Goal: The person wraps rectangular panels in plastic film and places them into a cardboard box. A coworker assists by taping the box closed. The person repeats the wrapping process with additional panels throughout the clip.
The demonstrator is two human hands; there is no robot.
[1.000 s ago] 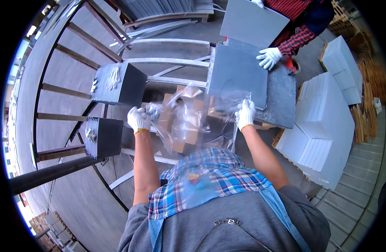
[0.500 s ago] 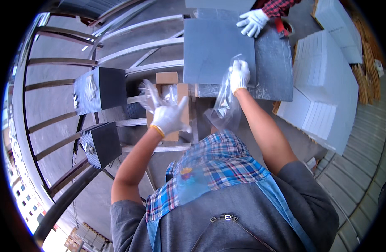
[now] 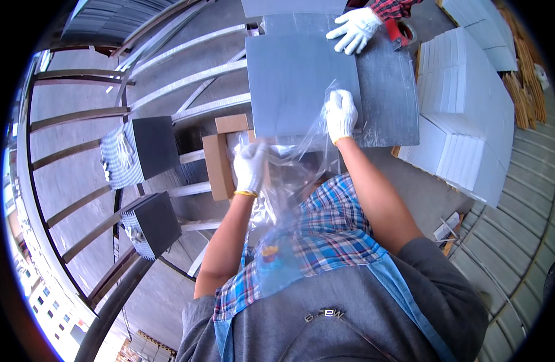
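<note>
My right hand (image 3: 341,116), in a white knit glove, pinches the edge of a clear plastic bag (image 3: 295,172) above the near right part of a flat grey panel (image 3: 301,78). The bag hangs crumpled between my hands, in front of my plaid apron. My left hand (image 3: 251,169), gloved too and a little blurred, is closed on the bag's other side. It is over an open cardboard box (image 3: 218,168), which has clear plastic in it. At the panel's far right edge rests another person's gloved hand (image 3: 354,31), fingers spread.
Beside that hand is a red tape dispenser (image 3: 399,35). Stacks of white panels (image 3: 458,102) stand at the right. On the metal frame (image 3: 193,77) at the left are two stacks of dark panels (image 3: 153,148) with gloves (image 3: 125,151) on them.
My left hand was open with spread fingers over the box; it has moved right and closed on the plastic. The bag now stretches between both hands. The view has shifted slightly.
</note>
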